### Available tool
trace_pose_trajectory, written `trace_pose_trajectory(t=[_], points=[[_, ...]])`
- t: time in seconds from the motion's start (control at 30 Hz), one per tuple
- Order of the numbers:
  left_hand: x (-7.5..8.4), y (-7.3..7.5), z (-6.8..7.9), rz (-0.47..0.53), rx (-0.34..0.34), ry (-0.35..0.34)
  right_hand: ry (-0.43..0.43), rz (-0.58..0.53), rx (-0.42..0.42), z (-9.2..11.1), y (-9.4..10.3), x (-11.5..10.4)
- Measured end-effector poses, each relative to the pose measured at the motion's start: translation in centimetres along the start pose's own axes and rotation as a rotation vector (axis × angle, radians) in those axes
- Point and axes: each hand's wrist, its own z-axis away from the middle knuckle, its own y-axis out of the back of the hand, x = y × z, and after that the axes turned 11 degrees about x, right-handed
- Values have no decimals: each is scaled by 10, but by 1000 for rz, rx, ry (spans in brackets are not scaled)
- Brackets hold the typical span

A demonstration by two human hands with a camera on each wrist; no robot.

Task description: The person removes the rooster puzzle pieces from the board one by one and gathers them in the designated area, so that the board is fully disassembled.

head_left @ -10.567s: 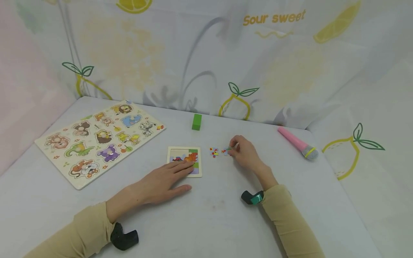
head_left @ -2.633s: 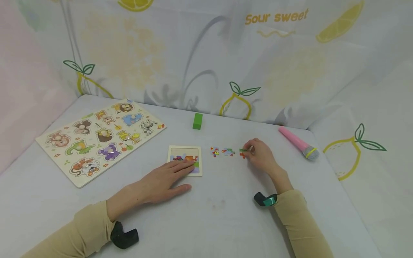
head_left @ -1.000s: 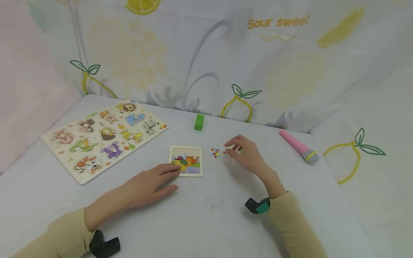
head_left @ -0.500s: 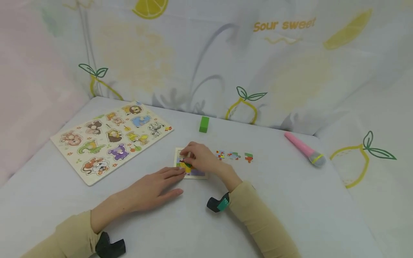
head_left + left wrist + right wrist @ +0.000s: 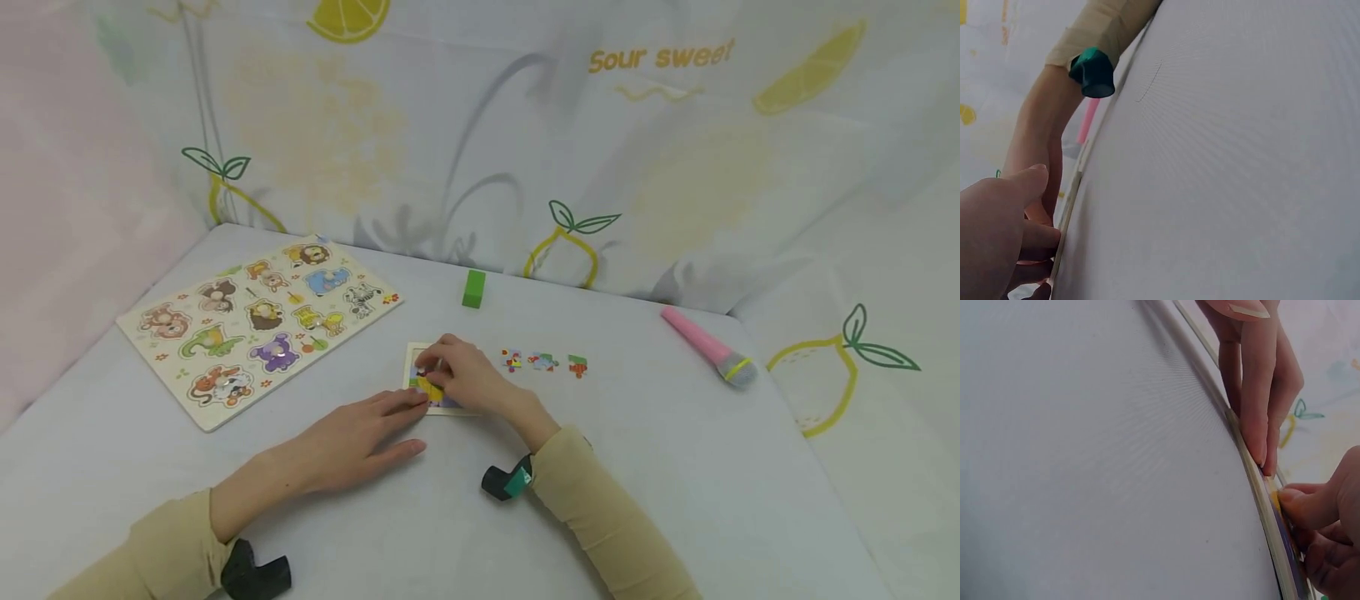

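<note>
Left hand [image 5: 355, 440]: one; straight fingers rest on the near left part of the small puzzle frame [image 5: 408, 365].
Right hand [image 5: 471, 379]: one; has just come from the loose puzzle pieces [image 5: 542, 362] to the frame, so work is back there; fingers bent, cannot tell if pinching.
Animal puzzle board [image 5: 232, 317]: one, left of the frame.
Small puzzle frame: one.
Green block [image 5: 473, 290]: one, behind the frame.
Loose puzzle pieces: three, right of the frame.
Pink toy microphone [image 5: 699, 342]: one, far right of the frame.

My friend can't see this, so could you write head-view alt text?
A person's left hand and right hand touch a small puzzle on a white table. Three loose pieces lie right of it, with an animal board, green block and microphone around.
</note>
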Motion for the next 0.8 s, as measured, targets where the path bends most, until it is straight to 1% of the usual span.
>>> trace_pose_trajectory(t=[0.23,0.37,0.6,0.8], points=[[-1,-1,0,-8,-1,1,3,0,11,1,-3,0],[-2,-1,0,-5,3,2,-4,6,4,0,-3,0],[-1,-2,0,-7,16,-20,-8,15,-9,1,-2,-2],[-1,-2,0,-6,13,-15,-15,11,-13,1,-2,-2]])
